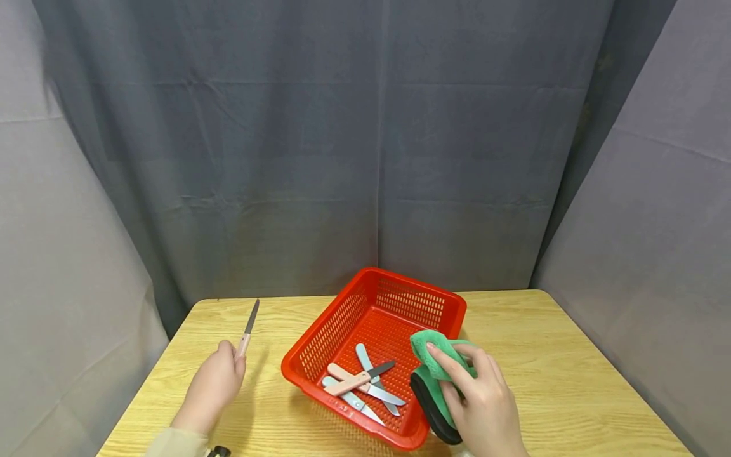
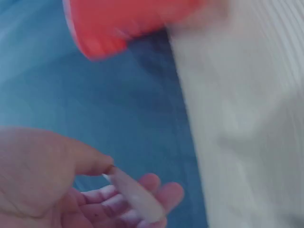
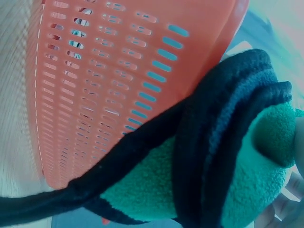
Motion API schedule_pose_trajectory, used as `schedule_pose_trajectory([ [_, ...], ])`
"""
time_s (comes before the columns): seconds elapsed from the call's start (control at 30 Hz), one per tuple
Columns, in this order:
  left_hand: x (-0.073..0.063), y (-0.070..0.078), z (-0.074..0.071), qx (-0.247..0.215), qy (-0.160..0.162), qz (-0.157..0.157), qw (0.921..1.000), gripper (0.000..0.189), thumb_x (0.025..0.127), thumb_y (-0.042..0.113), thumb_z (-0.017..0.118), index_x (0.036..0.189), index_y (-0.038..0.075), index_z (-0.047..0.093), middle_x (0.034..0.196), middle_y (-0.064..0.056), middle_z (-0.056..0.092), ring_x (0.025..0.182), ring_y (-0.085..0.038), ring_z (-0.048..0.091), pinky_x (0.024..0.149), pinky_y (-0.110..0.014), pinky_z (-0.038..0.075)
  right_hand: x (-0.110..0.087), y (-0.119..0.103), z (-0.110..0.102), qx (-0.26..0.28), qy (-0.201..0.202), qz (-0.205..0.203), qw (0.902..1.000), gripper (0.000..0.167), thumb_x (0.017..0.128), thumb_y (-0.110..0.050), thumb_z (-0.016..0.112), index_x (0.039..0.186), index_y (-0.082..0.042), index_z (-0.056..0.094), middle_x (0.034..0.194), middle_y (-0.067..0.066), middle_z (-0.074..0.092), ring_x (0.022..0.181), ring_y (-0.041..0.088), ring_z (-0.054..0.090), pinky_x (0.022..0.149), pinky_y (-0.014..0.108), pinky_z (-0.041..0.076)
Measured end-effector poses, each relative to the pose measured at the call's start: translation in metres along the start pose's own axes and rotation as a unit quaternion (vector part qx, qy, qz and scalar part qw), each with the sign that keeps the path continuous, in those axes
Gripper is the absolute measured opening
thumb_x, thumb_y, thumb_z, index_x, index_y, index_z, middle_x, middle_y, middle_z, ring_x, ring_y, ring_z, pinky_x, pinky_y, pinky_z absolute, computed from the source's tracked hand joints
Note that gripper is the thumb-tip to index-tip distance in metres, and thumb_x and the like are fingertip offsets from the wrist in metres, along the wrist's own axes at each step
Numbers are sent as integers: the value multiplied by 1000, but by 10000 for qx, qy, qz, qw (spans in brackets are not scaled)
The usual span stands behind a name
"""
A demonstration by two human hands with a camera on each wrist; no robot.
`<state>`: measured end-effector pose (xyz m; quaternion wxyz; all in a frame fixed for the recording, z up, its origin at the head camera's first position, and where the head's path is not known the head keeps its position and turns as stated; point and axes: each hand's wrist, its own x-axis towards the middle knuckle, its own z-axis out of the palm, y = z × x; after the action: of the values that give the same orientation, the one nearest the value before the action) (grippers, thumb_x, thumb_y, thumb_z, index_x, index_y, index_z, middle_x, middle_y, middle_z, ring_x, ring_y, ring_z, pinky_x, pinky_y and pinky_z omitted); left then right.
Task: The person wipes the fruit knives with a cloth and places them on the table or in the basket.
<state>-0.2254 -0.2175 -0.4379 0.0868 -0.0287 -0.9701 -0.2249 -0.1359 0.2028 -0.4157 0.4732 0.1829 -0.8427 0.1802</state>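
Observation:
My left hand [image 1: 214,384] pinches a small knife by its pale pink handle [image 1: 242,346]. Its dark blade [image 1: 252,316] points up and away, over the left part of the table. In the left wrist view the handle [image 2: 135,194] lies between thumb and fingers. My right hand [image 1: 482,397] grips a folded green cloth [image 1: 436,358] with black edging, held over the right rim of the red basket [image 1: 374,430]. Several knives with pink and light blue handles lie crossed in the basket's near part, among them a pink-handled one [image 1: 348,384] with a dark blade on top.
The basket stands tilted to the view on a light wooden table [image 1: 571,368]. Grey curtains [image 1: 285,158] hang behind the table's far edge, with paler cloth [image 1: 657,222] on either side. A dark wrist strap [image 1: 219,451] shows at the left sleeve.

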Motion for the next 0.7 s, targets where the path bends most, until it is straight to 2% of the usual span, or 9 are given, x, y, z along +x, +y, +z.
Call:
schedule_pose_trajectory([
  [0.17, -17, 41, -5, -524, 311, 117, 9981, 17, 103, 13, 55, 107, -3, 54, 73, -5, 54, 57, -15, 47, 49, -28, 39, 1, 0, 1, 61, 44, -39, 10000, 67, 66, 2, 85, 127, -26, 74, 111, 12, 66, 93, 27, 63, 65, 47, 59],
  [0.27, -30, 65, -7, -714, 412, 173, 9964, 17, 103, 15, 56, 110, 0, 55, 75, -3, 54, 59, -13, 46, 50, -26, 39, 1, -1, 1, 146, 63, -8, 9999, 42, 87, -12, 75, 127, -26, 74, 111, 13, 66, 93, 29, 63, 65, 48, 59],
  [0.33, -39, 79, -7, -771, 458, 252, 9957, 16, 103, 16, 57, 111, 3, 55, 76, -1, 54, 60, -12, 46, 51, -25, 38, 1, -2, 1, 170, 71, 31, 9998, 29, 101, -26, 61, 126, -26, 75, 111, 13, 66, 92, 29, 62, 66, 49, 58],
  [0.4, -46, 90, -5, -812, 569, 395, 9943, 15, 102, 16, 59, 112, 5, 56, 76, 1, 53, 60, -10, 45, 52, -24, 38, 0, -3, 1, 160, 86, 75, 9998, 37, 107, -38, 45, 125, -26, 75, 110, 13, 66, 92, 29, 62, 67, 49, 58],
  [0.47, -52, 100, -3, -848, 724, 591, 9920, 16, 101, 16, 62, 112, 6, 57, 76, 2, 53, 60, -8, 44, 53, -23, 38, 1, -3, 1, 105, 123, 78, 9998, 45, 109, -44, 38, 124, -26, 76, 109, 12, 66, 92, 28, 62, 67, 48, 57],
  [0.7, -65, 120, 9, -877, 1312, 1277, 9792, 21, 95, 12, 70, 112, 9, 57, 80, 6, 52, 62, -4, 43, 54, -24, 40, 1, -4, 1, 84, 291, -49, 9995, 43, 109, -41, 40, 122, -24, 77, 109, 12, 66, 91, 27, 62, 71, 44, 55],
])
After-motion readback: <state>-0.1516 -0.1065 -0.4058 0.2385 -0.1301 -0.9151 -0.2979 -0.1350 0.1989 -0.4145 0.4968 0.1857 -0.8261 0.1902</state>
